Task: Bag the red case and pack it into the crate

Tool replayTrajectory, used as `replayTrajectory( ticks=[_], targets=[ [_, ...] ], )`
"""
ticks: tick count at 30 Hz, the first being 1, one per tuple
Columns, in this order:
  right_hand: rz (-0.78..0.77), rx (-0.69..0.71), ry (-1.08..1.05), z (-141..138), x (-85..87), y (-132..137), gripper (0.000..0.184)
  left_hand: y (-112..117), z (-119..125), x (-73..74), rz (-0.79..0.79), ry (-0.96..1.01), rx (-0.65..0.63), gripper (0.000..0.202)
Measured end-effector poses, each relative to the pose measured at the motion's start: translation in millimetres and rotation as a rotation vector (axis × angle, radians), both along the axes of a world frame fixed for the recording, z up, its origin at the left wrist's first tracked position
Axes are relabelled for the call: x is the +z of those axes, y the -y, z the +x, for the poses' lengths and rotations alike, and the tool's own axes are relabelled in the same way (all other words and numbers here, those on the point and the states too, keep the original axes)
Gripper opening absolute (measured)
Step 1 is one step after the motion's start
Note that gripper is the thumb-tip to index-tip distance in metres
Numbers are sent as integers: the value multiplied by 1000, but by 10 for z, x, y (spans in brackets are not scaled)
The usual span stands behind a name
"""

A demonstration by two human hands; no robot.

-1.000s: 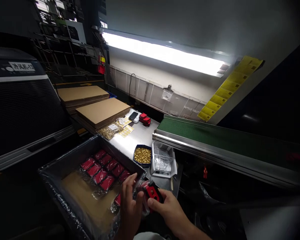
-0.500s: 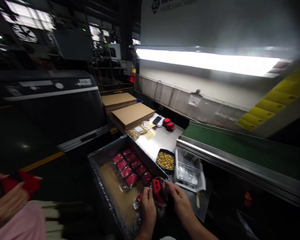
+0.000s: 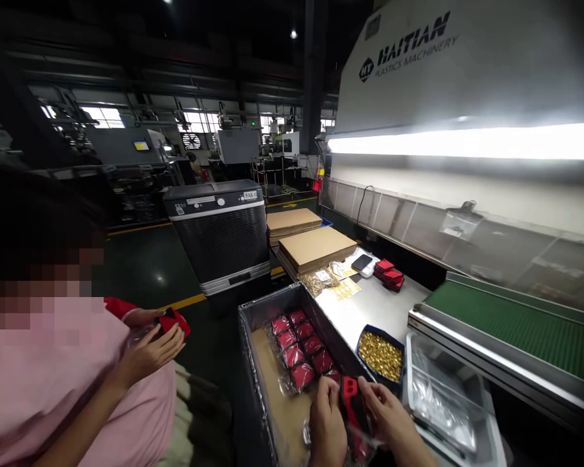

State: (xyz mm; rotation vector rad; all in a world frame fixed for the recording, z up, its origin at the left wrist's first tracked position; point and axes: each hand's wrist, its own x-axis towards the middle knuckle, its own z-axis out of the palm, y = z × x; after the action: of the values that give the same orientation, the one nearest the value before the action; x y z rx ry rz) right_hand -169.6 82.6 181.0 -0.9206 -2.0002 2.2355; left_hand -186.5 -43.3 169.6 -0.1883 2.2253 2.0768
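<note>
My left hand [image 3: 328, 418] and my right hand [image 3: 387, 408] grip a red and black plastic part [image 3: 353, 402] from either side, over the near right side of a grey bin. Clear plastic film hangs below the part, and its lower end is partly hidden. Inside the lined bin [image 3: 253, 363], several bagged red parts [image 3: 292, 355] lie in rows on a cardboard sheet [image 3: 289, 415]. Just right of the bin, a blue tray [image 3: 360, 353] holds many small brass pieces [image 3: 382, 353]. A grey-white bin [image 3: 491, 421] with clear plastic bags [image 3: 442, 408] stands beside my right hand.
At left, a co-worker [image 3: 68, 376] in pink holds a red and black part [image 3: 175, 322]. Cardboard stacks [image 3: 316, 246], a phone [image 3: 361, 262] and red parts [image 3: 389, 275] occupy the table's far end. A green conveyor [image 3: 511, 324] runs along the right; a black cooler [image 3: 219, 240] stands behind.
My view has swung left and up, so the bin and table appear farther right and the co-worker shows more fully. Both my hands still hold the red and black part.
</note>
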Motion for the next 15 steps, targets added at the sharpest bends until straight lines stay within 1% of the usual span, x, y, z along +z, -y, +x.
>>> replayTrajectory(
  ticks=[2, 4, 8, 10, 13, 15],
  targets=[
    [35, -6, -36, 14, 12, 9, 70, 27, -6, 55, -72, -83, -17, 41],
    [14, 22, -65, 38, -15, 3, 69, 54, -14, 97, -135, -164, -31, 39],
    [-191, 162, -117, 81, -154, -20, 66, 117, -44, 183, -282, -351, -86, 42],
    [-217, 243, -177, 78, -205, -49, 63, 116, -41, 245, -361, -435, -105, 42],
    [-109, 369, -252, 48, -218, -141, 57, 51, 38, 355, -438, -548, -104, 39],
    [25, 384, -295, 33, -189, -224, 55, 71, 107, 455, -462, -662, -97, 35]
  ],
)
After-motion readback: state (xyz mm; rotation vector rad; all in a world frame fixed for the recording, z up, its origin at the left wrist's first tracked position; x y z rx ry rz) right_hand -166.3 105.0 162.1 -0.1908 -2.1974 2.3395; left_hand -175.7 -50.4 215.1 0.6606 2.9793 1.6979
